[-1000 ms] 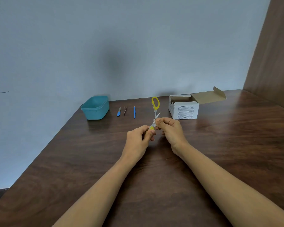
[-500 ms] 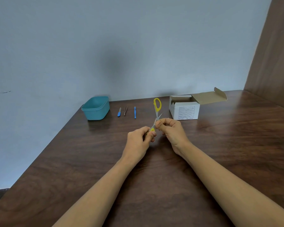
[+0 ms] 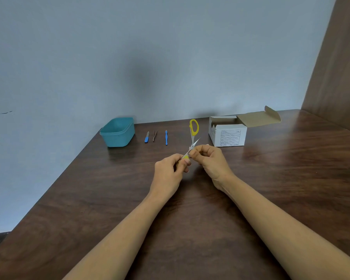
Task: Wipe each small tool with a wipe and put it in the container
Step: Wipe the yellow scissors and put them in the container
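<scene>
At table (image 3: 190, 223) centre, your left hand (image 3: 168, 174) grips the open scissors (image 3: 194, 132) by the lower handle; your right hand (image 3: 210, 160) pinches a blade; container (image 3: 117, 135) at eleven o'clock.

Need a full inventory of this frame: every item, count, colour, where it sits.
container: 1, teal, far left of the table, by the wall
nail file: 1, silver with blue handle, right of the container
tweezers: 1, metal, right of the nail file
thin tool: 1, blue, right of the tweezers, type unclear
scissors: 1, yellow handles, silver blades, open, held over the table
cardboard box: 1, white, flap open, right of the scissors
wipe: none clearly visible
table: 1, dark wood
wall: 1, grey-blue, behind the table
wood panel: 1, brown, far right
left grip: 1, bare hand, holds the lower yellow handle
right grip: 1, bare hand, pinches the scissors near the pivot
</scene>
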A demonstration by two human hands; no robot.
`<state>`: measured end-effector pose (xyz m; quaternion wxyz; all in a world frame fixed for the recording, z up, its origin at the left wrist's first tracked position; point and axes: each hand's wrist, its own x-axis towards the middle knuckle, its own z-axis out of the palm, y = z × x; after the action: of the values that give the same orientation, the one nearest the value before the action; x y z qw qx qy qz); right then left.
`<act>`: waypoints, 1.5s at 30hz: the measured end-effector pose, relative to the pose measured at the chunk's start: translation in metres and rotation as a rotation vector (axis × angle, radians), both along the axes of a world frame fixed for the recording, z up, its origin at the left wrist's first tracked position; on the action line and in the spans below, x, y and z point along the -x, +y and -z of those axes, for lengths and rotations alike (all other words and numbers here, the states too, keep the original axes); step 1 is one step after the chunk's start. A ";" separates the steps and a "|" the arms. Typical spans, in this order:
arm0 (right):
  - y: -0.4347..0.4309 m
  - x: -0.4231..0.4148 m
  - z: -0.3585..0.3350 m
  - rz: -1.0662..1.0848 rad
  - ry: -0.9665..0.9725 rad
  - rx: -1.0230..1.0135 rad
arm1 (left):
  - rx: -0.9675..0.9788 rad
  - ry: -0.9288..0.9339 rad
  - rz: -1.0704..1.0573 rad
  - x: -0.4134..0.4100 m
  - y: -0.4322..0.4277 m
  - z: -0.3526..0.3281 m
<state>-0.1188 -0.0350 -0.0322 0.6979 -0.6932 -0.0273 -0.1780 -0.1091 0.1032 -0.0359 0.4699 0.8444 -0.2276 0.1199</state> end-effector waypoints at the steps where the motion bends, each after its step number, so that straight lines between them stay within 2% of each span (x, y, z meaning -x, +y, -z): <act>1: 0.000 0.000 0.000 -0.007 -0.001 -0.008 | -0.002 -0.001 0.000 0.000 0.000 0.000; 4: -0.001 -0.002 0.002 0.035 0.021 -0.020 | -0.002 0.003 0.000 -0.001 0.000 0.000; 8: -0.001 -0.007 0.007 0.129 0.059 0.093 | 0.010 -0.004 -0.014 -0.001 -0.001 0.001; 12: -0.001 -0.005 0.007 0.097 0.049 0.161 | 0.037 0.009 -0.031 -0.001 0.000 0.001; 15: 0.001 -0.001 0.001 -0.006 0.028 0.075 | 0.058 0.030 -0.077 -0.002 0.001 0.002; 18: 0.001 0.001 -0.001 -0.017 0.036 0.011 | 0.069 0.044 -0.094 -0.002 0.001 0.001; 26: 0.001 -0.003 0.005 0.050 0.099 0.060 | 0.096 0.037 -0.151 -0.002 0.001 0.001; 31: 0.003 0.000 0.006 0.042 0.119 0.175 | 0.258 0.075 -0.213 -0.005 0.004 0.001; 33: 0.003 0.000 0.005 0.072 0.103 0.068 | 0.300 0.122 -0.203 -0.008 0.005 0.003; 36: -0.002 -0.003 0.002 0.151 0.110 -0.214 | 0.267 0.151 -0.124 -0.007 0.005 0.002; 40: -0.014 -0.006 -0.003 0.112 0.158 -0.608 | 0.190 0.138 -0.019 -0.004 0.007 -0.001; 45: -0.023 -0.006 -0.008 0.060 0.178 -0.705 | 0.100 0.091 0.042 -0.003 0.006 -0.003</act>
<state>-0.1124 -0.0580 -0.0242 0.8882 -0.4232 0.1171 -0.1357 -0.1066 0.1095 -0.0330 0.5239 0.8194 -0.2172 0.0828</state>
